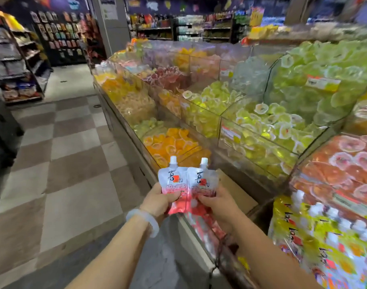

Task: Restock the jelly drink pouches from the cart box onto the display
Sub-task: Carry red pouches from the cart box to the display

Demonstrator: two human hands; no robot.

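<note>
Holding: left hand [157, 202] grips left pouch [172, 184], thumb curled on its lower front
Right hand [217, 203]: pinches right pouch [201, 185] at its lower edge
Pouches: upright, side by side, overlapping, white caps up, above the display's [199, 228] near edge
Box: more red pouches [207, 224] below the hands, blurred
Left wrist: pale bangle [144, 220]
Display: clear bins of orange, yellow, green jelly cups behind
Floor [64, 163]: checkered, left

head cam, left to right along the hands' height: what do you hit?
Checkered floor → left hand → left pouch → right pouch → right hand → yellow-green pouches stacked on the display.
</note>
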